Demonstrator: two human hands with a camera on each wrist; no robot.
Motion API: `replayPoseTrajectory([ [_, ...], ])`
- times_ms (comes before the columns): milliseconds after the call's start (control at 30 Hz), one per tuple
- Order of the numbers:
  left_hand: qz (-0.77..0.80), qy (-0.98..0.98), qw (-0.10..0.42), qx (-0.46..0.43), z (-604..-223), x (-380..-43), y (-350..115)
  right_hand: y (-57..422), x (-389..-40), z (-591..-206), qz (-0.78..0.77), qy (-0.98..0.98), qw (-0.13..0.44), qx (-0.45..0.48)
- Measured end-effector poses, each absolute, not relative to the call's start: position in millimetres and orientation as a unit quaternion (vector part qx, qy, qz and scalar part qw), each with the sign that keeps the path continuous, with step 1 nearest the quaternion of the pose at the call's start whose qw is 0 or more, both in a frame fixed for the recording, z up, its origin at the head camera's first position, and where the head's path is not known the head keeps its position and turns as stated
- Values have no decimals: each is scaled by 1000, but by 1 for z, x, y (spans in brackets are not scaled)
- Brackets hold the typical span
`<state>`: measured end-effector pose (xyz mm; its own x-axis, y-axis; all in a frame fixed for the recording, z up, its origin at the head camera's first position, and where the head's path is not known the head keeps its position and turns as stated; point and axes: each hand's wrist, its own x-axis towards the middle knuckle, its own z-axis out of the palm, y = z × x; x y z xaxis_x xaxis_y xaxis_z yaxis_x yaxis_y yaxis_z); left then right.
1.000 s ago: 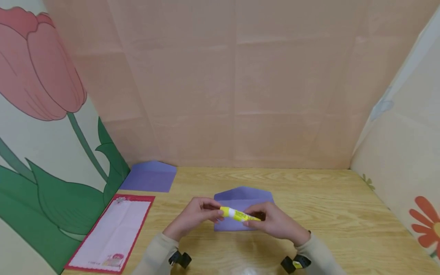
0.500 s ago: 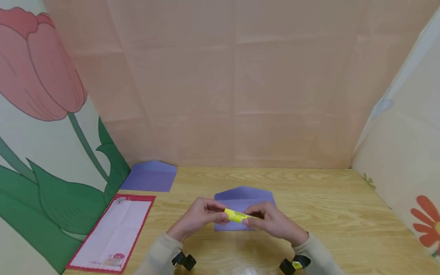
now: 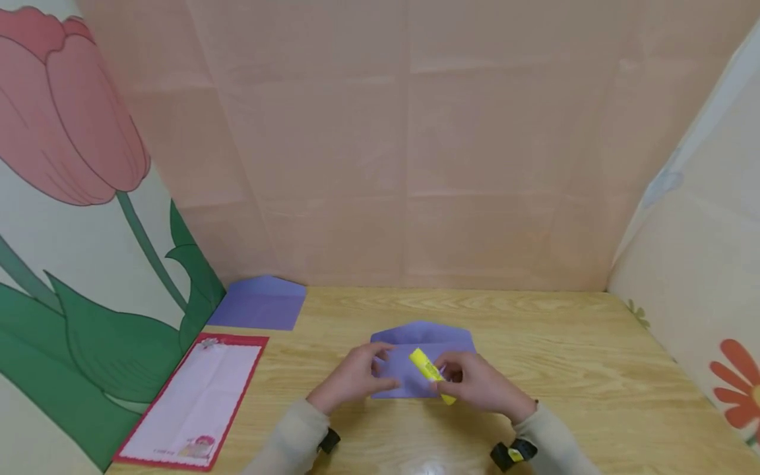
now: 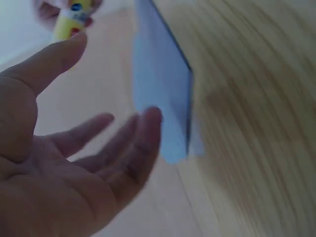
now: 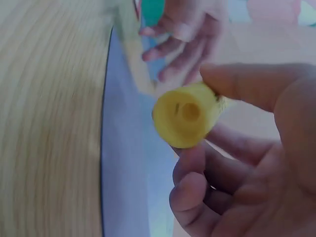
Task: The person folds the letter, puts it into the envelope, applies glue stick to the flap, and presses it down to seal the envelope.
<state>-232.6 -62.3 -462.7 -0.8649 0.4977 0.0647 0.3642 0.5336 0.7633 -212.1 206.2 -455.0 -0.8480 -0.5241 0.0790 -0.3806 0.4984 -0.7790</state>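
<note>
My right hand [image 3: 479, 388] pinches a yellow glue stick [image 3: 425, 364], tilted with its upper end toward the left. In the right wrist view, the round end of the stick [image 5: 182, 118] faces the camera between thumb and fingers. To its left, my left hand [image 3: 355, 377] is spread, thumb apart from the fingers, and holds nothing. The left wrist view shows that palm [image 4: 64, 192] with loosely bent fingers. Below both hands a purple envelope [image 3: 421, 332] lies on the table, its flap unfolded away from me; the hands overlap its lower part.
Another purple envelope [image 3: 261, 311] lies at the back left of the wooden table [image 3: 570, 356]. Nearer me on that side is a white sheet with a red border [image 3: 192, 396]. A draped backdrop [image 3: 404, 165] closes off the far edge, with walls left and right.
My left hand has let go of the glue stick's end and sits slightly apart from it. The stick has turned steeper in my right hand. The envelopes have not moved.
</note>
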Motion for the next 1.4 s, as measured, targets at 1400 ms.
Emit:
replayPoseTrajectory([
  [1400,228,945,65,226,-472,-247,-81,276,-209,-449,-242,965,92,39],
])
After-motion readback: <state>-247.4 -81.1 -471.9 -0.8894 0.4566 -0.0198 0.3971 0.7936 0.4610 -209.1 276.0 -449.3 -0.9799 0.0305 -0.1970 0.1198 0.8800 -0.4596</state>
